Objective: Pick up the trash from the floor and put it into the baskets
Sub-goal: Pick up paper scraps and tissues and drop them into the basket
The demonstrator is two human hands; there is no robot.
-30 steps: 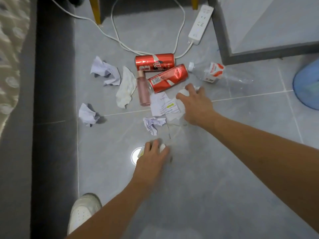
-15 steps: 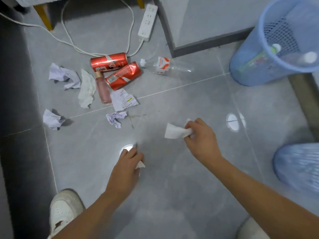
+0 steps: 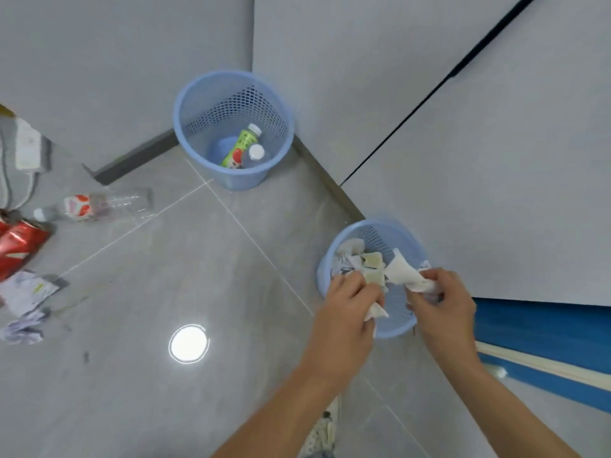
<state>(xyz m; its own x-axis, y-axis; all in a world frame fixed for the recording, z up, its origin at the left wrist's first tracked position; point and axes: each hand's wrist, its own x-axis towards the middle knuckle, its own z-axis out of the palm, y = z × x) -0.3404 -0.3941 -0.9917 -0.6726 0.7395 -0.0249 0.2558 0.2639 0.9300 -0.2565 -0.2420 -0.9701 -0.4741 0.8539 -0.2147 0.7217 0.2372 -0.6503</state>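
1. Left hand (image 3: 347,304): fingers curled and clamped on a small white tissue (image 3: 377,312), held over the near rim of the near basket (image 3: 390,328).
2. Right hand (image 3: 439,300): fingers pinched on a larger crumpled tissue (image 3: 401,274), held above the same basket's opening.
3. Handling: both tissues appear very light, soft and crushable. They are not fragile or slippery. A pinch anywhere on the wad should hold; once let go they will likely drift, so a low release over the opening is advisable.
4. The near basket already contains paper scraps.
5. Floor (image 3: 165,375), left edge: crumpled paper (image 3: 23,328), a receipt (image 3: 29,289) and a red can (image 3: 20,249) remain. The can is stiff, so grip it around the body.
6. A clear bottle (image 3: 96,204) lies beyond; smooth and light, take it mid-body.
7. Far basket (image 3: 185,104): holds two bottles.
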